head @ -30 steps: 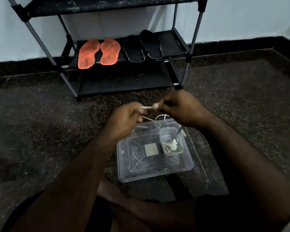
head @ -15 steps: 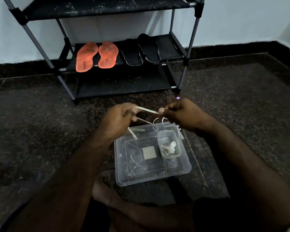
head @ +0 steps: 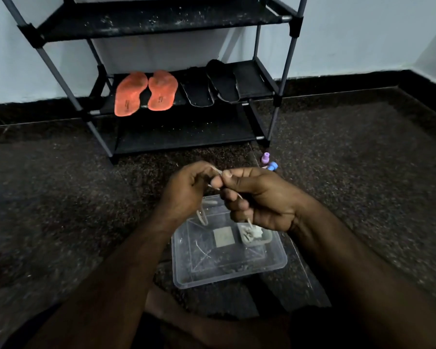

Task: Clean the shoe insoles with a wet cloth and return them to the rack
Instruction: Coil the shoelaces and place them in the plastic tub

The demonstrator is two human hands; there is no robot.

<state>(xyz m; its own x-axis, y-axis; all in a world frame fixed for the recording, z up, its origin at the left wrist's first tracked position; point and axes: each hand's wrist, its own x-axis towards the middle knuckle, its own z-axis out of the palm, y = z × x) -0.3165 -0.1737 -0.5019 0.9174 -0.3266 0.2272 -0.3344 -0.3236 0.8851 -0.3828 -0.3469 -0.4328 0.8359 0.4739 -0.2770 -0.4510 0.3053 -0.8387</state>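
All four insoles, orange pair (head: 145, 93) and black pair (head: 212, 84), sit on the rack (head: 285, 64) shelf, while left hand (head: 186, 195) and right hand (head: 259, 197) pinch a thin pale strip (head: 215, 170) over the plastic tub (head: 275, 263); no wiping visible, cleaned or not unclear.

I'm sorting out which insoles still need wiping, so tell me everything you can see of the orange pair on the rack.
The orange insoles are two flat, foot-shaped pieces lying side by side on the middle shelf of the black shoe rack, at its left end, left of a dark pair. They look like worn foam or rubber, with darker smudges and a small dark mark near each heel. Their heels point toward the camera and overhang the shelf's front edge. Their inner edges look close or touching. No hand touches them.
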